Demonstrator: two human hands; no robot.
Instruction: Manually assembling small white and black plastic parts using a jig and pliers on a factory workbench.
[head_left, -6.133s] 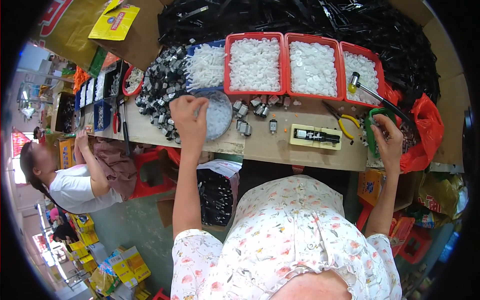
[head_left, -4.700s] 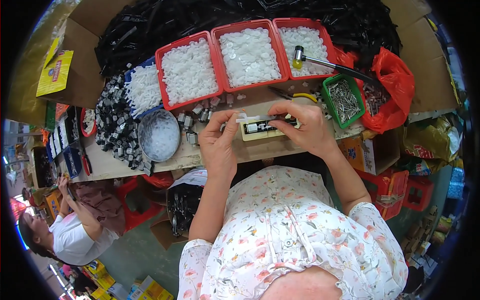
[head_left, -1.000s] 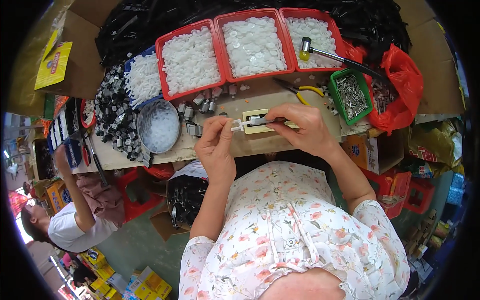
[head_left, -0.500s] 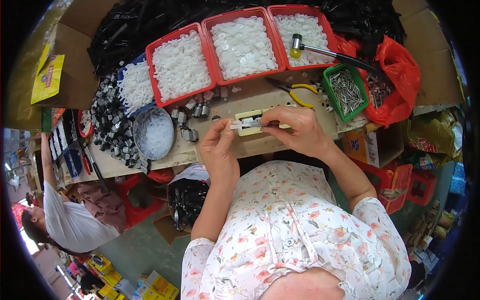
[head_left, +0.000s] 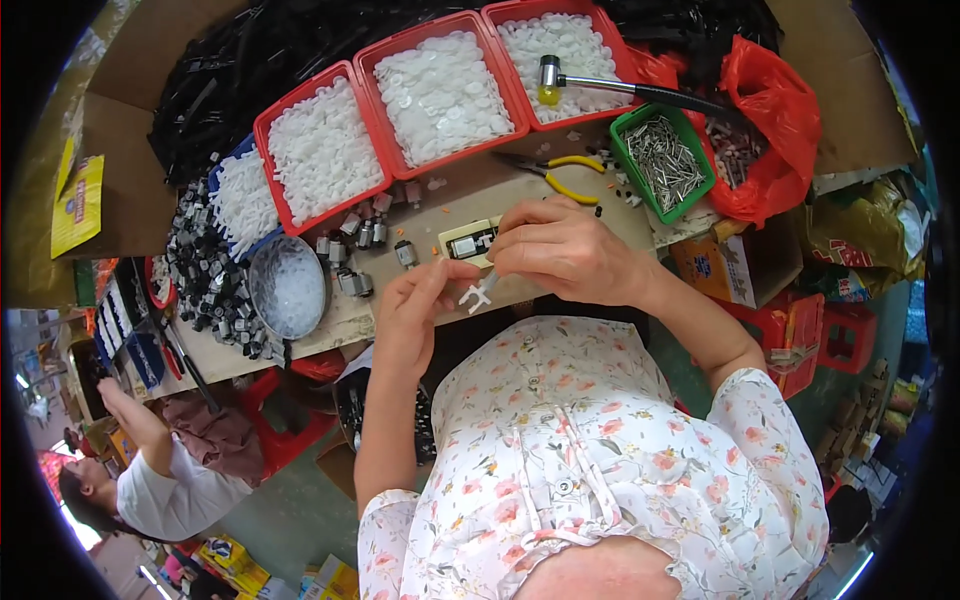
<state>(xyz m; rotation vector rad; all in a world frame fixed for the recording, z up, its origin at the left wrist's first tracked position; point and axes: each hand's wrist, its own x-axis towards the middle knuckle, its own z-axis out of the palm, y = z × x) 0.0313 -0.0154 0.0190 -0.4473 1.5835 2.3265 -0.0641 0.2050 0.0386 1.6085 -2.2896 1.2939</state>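
A small white forked plastic piece [head_left: 477, 293] hangs below the fingertips of my right hand [head_left: 570, 250], which pinches its upper end. My left hand [head_left: 408, 305] is beside it, thumb and forefinger drawn together; whatever lies between them is hidden. Just beyond my fingers, a cream-coloured holder [head_left: 450, 240] lies on the bench, with a small silver motor [head_left: 464, 247] inside. The right hand covers the holder's right part. Another small motor [head_left: 405, 253] stands left of the holder.
Red trays [head_left: 388, 110] of white plastic parts line the back. A hammer [head_left: 620, 86] lies across the right tray and a green tray of metal pins [head_left: 664, 165]. Yellow-handled pliers [head_left: 560, 175] lie nearer. A metal bowl [head_left: 288, 287] and heaped motors [head_left: 205, 260] are left. A co-worker [head_left: 165, 480] sits far left.
Both hands have come off the holder toward me, and the white forked piece now hangs below my right fingers. The motor inside shows more. The co-worker's arm has bent lower.
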